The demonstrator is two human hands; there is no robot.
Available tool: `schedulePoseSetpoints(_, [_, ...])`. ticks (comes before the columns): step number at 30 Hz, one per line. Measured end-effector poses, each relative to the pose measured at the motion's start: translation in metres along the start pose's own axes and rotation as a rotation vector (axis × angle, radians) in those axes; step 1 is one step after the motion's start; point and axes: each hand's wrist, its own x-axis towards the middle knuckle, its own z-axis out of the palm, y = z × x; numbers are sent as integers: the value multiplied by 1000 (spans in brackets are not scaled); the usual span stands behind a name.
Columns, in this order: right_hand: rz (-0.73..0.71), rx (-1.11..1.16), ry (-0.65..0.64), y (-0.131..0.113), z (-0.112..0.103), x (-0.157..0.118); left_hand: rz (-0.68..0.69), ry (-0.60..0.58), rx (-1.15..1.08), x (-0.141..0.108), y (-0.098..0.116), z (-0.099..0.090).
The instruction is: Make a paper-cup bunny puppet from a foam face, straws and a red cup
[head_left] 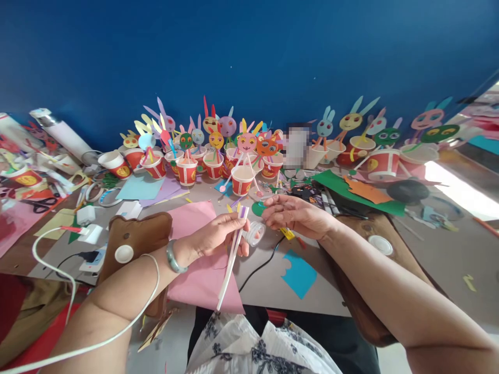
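Observation:
My left hand (pixel 230 231) is closed around thin white strips (pixel 228 270), which have a purple patch near the top and slant down toward the table edge. A roll of clear tape (pixel 256 234) is also in this hand, against the fingers. My right hand (pixel 294 215) hovers just right of the roll with its fingers loosely bent and apart; I make out nothing in them. Beyond its fingertips lies a green paper disc (pixel 258 209). A red-and-white paper cup (pixel 242 180) with a pink paper rabbit face (pixel 247 142) stands straight ahead.
Several more cup figures stand along the blue wall (pixel 249 57). Pink paper (pixel 191 215) lies under my left arm; a blue scrap (pixel 299 274) lies nearer the front. Brown cushions (pixel 134 234) sit under both forearms. A white cable (pixel 117 340) crosses my left arm. Scissors (pixel 39 205) lie far left.

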Motion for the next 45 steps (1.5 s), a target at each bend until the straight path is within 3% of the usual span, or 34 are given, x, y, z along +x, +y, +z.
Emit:
schedulePoseSetpoints(3, [-50, -95, 71, -3, -9, 2, 3, 19, -15, 2, -2, -1])
schedulePoseSetpoints(5, [-142, -255, 195, -3, -16, 4, 4, 33, -29, 4, -3, -2])
schedulePoseSetpoints(8, [-329, -679, 423, -4, -21, 3, 2, 64, -33, 6, -4, -2])
schedulePoseSetpoints(10, [-370, -1045, 542, -6, -20, -1, 7, 81, -33, 6, -4, -1])
schedulePoseSetpoints(14, [-118, -1708, 654, -11, -16, -8, 26, 114, -36, 6, -3, 1])
schedulePoseSetpoints(17, [139, -1931, 629, -15, -21, -6, 30, 130, -43, 6, -2, 3])
schedulePoseSetpoints(21, [257, -1951, 570, -15, -33, 5, 43, 124, -50, 5, 0, 6])
schedulePoseSetpoints(26, [260, -1958, 557, -9, -40, 12, 42, 129, -59, 4, 2, 9])
schedulePoseSetpoints(32, [221, -1958, 595, -7, -33, 10, 55, 73, -92, 8, -4, 3])
schedulePoseSetpoints(35, [115, -1923, 695, -7, -25, 5, 55, 79, -119, 8, -4, 2])
schedulePoseSetpoints(38, [-130, -1763, 752, -6, -17, -1, 81, 110, -168, 9, -1, 3])
schedulePoseSetpoints(41, [-380, -1557, 674, -5, -9, -10, 114, 154, -203, 9, 0, 3])
schedulePoseSetpoints(45, [-486, -1408, 493, -5, 1, -21, 173, 191, -203, 9, 0, 3])
